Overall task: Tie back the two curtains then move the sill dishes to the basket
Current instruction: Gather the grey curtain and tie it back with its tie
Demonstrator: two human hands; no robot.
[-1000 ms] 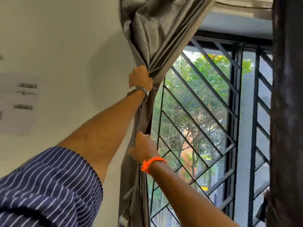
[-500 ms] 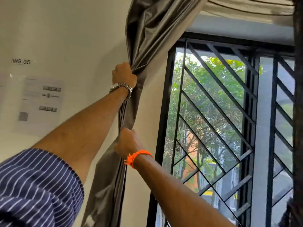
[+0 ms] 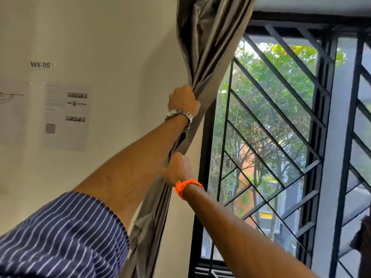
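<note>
The grey left curtain [image 3: 202,37] hangs gathered against the white wall beside the window. My left hand [image 3: 183,100], with a metal watch on the wrist, grips the bunched fabric high up. Lower down, my right hand [image 3: 176,170], with an orange band on the wrist, grips the same bundle. A dark edge of the second curtain [image 3: 362,237] shows at the far right. No sill dishes or basket are in view.
The window [image 3: 281,127] has a black frame and a black diagonal grille, with trees outside. Printed sheets [image 3: 66,115] and a label reading WS-05 [image 3: 41,64] are stuck on the wall to the left.
Both hands have drawn the left curtain leftward off the window toward the wall, uncovering the window's left frame. The view has swung left, so the right curtain has nearly left the frame.
</note>
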